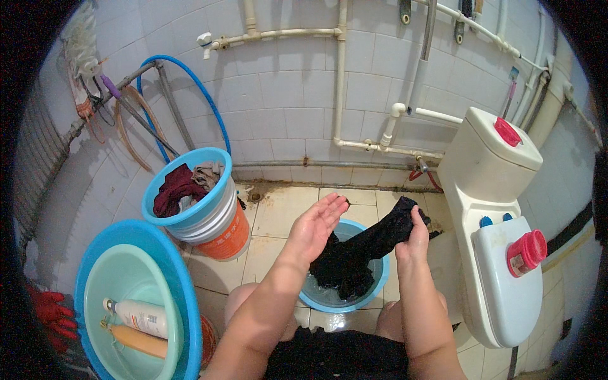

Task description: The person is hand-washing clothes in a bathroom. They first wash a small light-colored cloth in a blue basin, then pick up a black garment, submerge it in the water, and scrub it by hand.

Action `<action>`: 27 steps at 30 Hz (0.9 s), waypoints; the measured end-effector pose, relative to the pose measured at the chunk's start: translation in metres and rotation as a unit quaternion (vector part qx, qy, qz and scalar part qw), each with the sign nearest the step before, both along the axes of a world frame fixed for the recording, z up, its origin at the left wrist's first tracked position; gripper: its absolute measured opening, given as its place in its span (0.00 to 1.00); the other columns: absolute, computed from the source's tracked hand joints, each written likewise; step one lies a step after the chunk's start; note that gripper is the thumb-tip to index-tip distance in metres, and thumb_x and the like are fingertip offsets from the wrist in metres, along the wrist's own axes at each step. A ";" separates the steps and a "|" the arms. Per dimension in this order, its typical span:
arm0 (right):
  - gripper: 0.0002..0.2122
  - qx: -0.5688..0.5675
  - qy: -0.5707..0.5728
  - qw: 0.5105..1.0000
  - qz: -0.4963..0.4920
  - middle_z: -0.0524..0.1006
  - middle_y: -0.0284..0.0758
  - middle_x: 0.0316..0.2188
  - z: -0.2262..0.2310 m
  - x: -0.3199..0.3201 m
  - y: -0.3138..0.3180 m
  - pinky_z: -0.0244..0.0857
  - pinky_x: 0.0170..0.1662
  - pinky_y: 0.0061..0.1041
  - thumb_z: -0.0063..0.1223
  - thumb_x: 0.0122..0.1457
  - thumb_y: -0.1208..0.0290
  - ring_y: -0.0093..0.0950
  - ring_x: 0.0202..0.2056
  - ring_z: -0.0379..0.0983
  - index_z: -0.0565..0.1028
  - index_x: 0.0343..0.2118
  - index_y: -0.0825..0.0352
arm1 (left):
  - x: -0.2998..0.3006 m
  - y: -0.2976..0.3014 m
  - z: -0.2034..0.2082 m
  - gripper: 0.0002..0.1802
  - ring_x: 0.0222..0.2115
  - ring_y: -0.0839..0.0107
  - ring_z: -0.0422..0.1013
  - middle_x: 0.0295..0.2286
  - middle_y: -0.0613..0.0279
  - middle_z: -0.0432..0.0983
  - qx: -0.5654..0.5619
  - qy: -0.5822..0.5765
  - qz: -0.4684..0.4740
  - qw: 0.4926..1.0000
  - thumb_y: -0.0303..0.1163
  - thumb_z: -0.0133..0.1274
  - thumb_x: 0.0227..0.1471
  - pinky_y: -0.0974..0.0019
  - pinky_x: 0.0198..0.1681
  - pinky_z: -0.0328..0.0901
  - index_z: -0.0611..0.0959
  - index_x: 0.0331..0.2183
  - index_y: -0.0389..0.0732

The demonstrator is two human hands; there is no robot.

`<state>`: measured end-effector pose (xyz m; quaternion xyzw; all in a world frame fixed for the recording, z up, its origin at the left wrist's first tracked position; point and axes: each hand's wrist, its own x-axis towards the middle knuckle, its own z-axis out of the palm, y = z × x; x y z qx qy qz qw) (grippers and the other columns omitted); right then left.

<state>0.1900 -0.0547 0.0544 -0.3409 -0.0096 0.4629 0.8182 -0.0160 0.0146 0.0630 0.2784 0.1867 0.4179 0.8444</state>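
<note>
A wet black garment [361, 250] stretches over the blue basin [378, 291], which stands on the tiled floor between my knees. Its upper end is gripped by my right hand [415, 235], raised to the right of the basin. The lower part hangs down into the basin, where some water shows. My left hand [315, 229] is at the garment's left side, fingers stretched out and palm turned toward it. Whether that palm touches the cloth I cannot tell.
On the left, a light blue basin [152, 209] of dark red and grey clothes rests on a white-and-orange bucket [228, 237]. Nearer, a pale green basin [95, 278] holds bottles inside a larger blue basin [81, 297]. A toilet [506, 304] with a red jar [527, 253] stands right.
</note>
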 end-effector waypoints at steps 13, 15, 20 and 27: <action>0.11 -0.025 -0.057 0.984 0.165 0.75 0.32 0.32 0.013 -0.037 -0.013 0.66 0.37 0.30 0.50 0.57 0.63 0.28 0.32 0.71 0.72 0.38 0.65 | -0.003 0.000 -0.007 0.19 0.46 0.68 0.65 0.45 0.56 0.67 0.010 0.007 0.032 0.999 0.31 0.44 0.55 0.65 0.51 0.59 0.66 0.48 0.36; 0.12 -0.001 -0.084 0.976 0.201 0.74 0.32 0.33 0.013 -0.043 -0.012 0.66 0.37 0.30 0.49 0.57 0.63 0.28 0.33 0.71 0.71 0.40 0.65 | 0.006 -0.010 0.005 0.20 0.44 0.70 0.66 0.44 0.58 0.68 0.089 0.101 0.017 0.991 0.31 0.46 0.54 0.66 0.49 0.60 0.66 0.49 0.38; 0.20 0.051 -0.194 0.945 0.258 0.70 0.34 0.45 0.018 -0.063 -0.020 0.61 0.49 0.28 0.45 0.59 0.61 0.28 0.46 0.66 0.64 0.51 0.65 | 0.028 -0.031 -0.011 0.21 0.41 0.76 0.65 0.40 0.64 0.69 0.306 0.224 0.003 0.926 0.33 0.50 0.52 0.70 0.45 0.61 0.67 0.48 0.39; 0.17 0.041 -0.287 0.945 0.152 0.69 0.40 0.46 0.016 -0.053 -0.012 0.60 0.50 0.28 0.42 0.61 0.64 0.30 0.47 0.65 0.63 0.49 0.70 | 0.036 -0.026 -0.023 0.15 0.30 0.80 0.66 0.30 0.67 0.72 0.137 0.141 0.132 0.972 0.40 0.48 0.54 0.73 0.36 0.63 0.75 0.37 0.38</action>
